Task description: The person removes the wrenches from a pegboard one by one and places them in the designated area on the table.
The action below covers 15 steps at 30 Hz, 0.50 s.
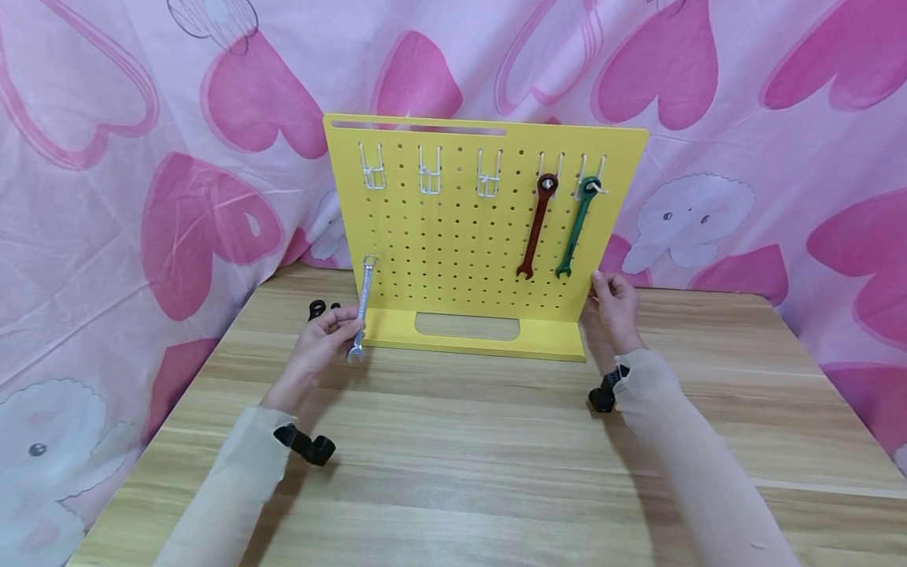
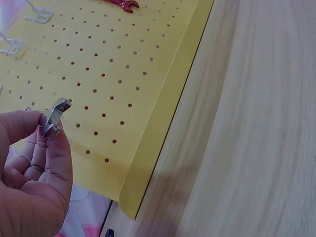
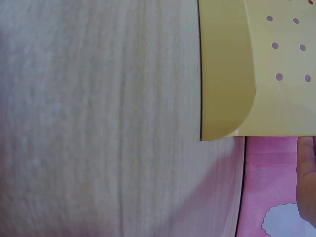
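In the head view my left hand (image 1: 327, 340) pinches a silver combination wrench (image 1: 364, 293) between thumb and fingers. The wrench stands nearly upright before the lower left of a yellow pegboard (image 1: 453, 260), ring end up. From the left wrist view, my left hand (image 2: 37, 173) holds it with its open jaw end (image 2: 57, 116) toward the camera. My right hand (image 1: 616, 309) touches the pegboard's lower right edge with extended fingers. The right wrist view shows only part of that right hand (image 3: 307, 180), its fingertips hidden at the board. A red wrench (image 1: 537, 228) and a green wrench (image 1: 577, 228) hang on the board.
Three white hooks, left (image 1: 372, 169), middle (image 1: 429, 172) and right (image 1: 488, 175), hold no wrenches. A black ring-ended tool (image 1: 316, 309) lies behind my left hand. The board's flat base (image 1: 383, 335) rests on the wooden table (image 1: 453, 457), before a pink heart-patterned cloth (image 1: 262, 87).
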Motion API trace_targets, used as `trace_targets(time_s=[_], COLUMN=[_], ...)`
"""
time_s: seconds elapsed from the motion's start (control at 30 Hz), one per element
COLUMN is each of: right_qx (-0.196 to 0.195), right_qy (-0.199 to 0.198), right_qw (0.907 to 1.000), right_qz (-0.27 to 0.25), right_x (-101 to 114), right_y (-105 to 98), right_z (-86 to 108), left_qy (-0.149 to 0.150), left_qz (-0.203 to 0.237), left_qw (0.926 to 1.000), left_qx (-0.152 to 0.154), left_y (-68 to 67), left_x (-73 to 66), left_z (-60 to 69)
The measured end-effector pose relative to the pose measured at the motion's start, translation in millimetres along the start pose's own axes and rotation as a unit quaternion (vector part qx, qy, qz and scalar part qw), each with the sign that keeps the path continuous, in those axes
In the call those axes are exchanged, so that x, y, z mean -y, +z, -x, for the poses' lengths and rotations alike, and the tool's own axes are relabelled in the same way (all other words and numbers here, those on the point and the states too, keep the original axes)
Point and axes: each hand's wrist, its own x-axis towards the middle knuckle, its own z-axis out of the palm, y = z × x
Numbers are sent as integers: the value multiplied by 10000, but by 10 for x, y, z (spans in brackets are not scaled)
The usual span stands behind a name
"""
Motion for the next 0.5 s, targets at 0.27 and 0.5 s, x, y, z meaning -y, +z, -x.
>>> trace_targets(time_s=[0.27,0.5], right_qx=[31,-11], right_qy=[21,-119], right_qw=[10000,9999], right_qz=[43,33], right_x=[-1,-157], right_y=[-9,-50], right_z=[-11,-121], left_qy=[-156,-19], left_qz=[-137,-178], left_qw=[9995,9996], left_qx=[-226,-202], left_y=[-229,-344], left_x=[103,66], left_z=[-45,45])
